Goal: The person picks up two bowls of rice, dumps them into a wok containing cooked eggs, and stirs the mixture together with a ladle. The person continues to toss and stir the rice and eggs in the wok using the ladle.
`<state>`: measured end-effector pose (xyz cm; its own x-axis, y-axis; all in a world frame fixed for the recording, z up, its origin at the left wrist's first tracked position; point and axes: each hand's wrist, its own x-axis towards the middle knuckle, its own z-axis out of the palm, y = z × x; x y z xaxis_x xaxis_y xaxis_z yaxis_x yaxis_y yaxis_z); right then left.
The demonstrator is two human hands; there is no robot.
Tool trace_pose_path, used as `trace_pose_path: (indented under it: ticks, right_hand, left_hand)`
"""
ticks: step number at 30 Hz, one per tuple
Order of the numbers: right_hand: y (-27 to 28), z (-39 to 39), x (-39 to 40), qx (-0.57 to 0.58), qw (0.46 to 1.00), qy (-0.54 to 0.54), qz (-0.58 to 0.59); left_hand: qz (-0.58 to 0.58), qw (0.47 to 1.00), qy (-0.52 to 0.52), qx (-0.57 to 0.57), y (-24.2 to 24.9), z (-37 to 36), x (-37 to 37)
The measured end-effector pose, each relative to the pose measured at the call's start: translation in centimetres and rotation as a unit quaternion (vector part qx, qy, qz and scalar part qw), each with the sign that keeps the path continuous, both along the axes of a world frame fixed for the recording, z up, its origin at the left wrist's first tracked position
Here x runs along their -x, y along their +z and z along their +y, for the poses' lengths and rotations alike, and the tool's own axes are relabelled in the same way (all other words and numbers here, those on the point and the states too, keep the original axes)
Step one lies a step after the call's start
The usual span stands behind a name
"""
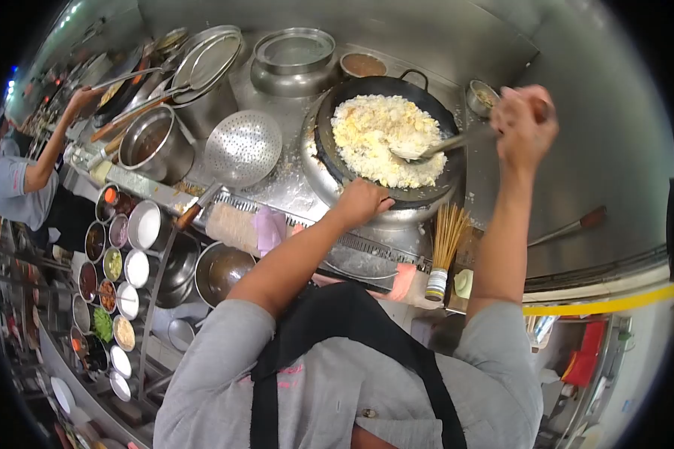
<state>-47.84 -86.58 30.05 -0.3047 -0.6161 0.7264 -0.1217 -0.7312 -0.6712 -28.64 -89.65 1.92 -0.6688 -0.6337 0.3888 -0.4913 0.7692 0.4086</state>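
A dark wok point(449, 120) sits on the stove, holding a heap of fried rice point(382, 123) mixed with yellow egg. My left hand point(362, 202) is closed on the wok's near rim. Raised on the right, my right hand point(526, 127) grips the handle of a ladle point(434, 150). The ladle's bowl rests in the rice at the right of the heap, partly covered by grains. The far rim of the wok carries a loop handle point(414, 73).
Left of the wok lie a perforated strainer point(243, 147), a lidded pot point(293, 63) and a deep pot point(153, 146). Bamboo sticks point(449, 232) stand in a can near the front edge. Several ingredient containers point(136, 268) line the left. Another person point(26, 176) works at far left.
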Motion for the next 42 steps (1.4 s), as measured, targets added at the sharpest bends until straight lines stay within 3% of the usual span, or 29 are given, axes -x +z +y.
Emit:
trace_pose_path:
  ticks: [1, 2, 6, 10, 13, 14, 16, 19, 24, 30, 32, 36, 39, 40, 42]
  right_hand:
    - [0.8, 2.1, -1.0, 0.022, 1.000, -0.005, 0.008]
    - [0.7, 3.3, -0.3, 0.033, 0.996, 0.088, 0.004]
    - [-2.9, -2.0, -2.3, 0.007, 0.998, 0.025, -0.055]
    - [2.9, -2.9, -3.2, 0.066, 0.997, 0.026, -0.040]
    - [4.2, -5.5, -3.4, 0.088, 0.992, 0.064, -0.067]
    - [2.6, -7.2, -3.7, 0.067, 0.998, 0.010, -0.015]
    - [-2.5, -11.5, -3.5, -0.068, 0.991, 0.110, 0.031]
    - [0.8, -11.2, -5.1, -0.095, 0.984, 0.122, 0.089]
    - [5.2, -8.9, -7.5, 0.029, 0.993, 0.099, 0.058]
    - [-1.2, -13.6, -4.9, -0.090, 0.979, 0.125, 0.131]
    - [1.0, -12.3, -1.9, -0.088, 0.987, 0.062, 0.118]
    - [5.5, -9.6, 1.7, 0.048, 0.997, -0.067, -0.002]
    - [1.4, -13.6, 6.0, 0.089, 0.992, -0.054, -0.074]
    - [-1.7, -15.2, 6.5, 0.050, 0.992, -0.094, -0.067]
    - [-1.9, -14.5, 5.8, -0.036, 0.993, 0.002, -0.115]
  left_hand:
    - [-0.001, 1.000, 0.005, -0.002, -0.2, 0.5, 0.0]
    - [-0.004, 1.000, 0.008, 0.000, 0.1, 0.6, -0.1]
    - [-0.023, 0.999, 0.010, -0.019, 0.5, 0.5, 0.0]
    - [0.004, 1.000, 0.008, 0.004, 0.0, 0.4, 0.1]
    - [-0.012, 1.000, 0.012, -0.015, 0.5, 0.6, -0.1]
    - [-0.012, 1.000, 0.010, -0.017, 0.7, 0.5, -0.2]
    - [-0.011, 1.000, 0.006, -0.017, 0.8, 0.6, -0.2]
    - [-0.005, 1.000, 0.000, -0.021, 0.2, 0.4, -0.1]
    - [-0.013, 1.000, 0.006, -0.024, 0.9, 0.6, -0.2]
    - [0.032, 0.999, 0.002, -0.001, 0.7, 0.0, 0.0]
    - [0.027, 1.000, 0.004, 0.001, 0.8, 0.2, -0.2]
    - [0.020, 1.000, 0.003, -0.012, 0.6, 0.5, -0.1]
    - [0.005, 1.000, 0.003, -0.017, 0.5, 0.0, 0.0]
    - [-0.001, 1.000, 0.003, -0.019, 0.3, 0.1, 0.1]
    - [0.009, 1.000, 0.000, -0.018, 0.6, -0.1, 0.3]
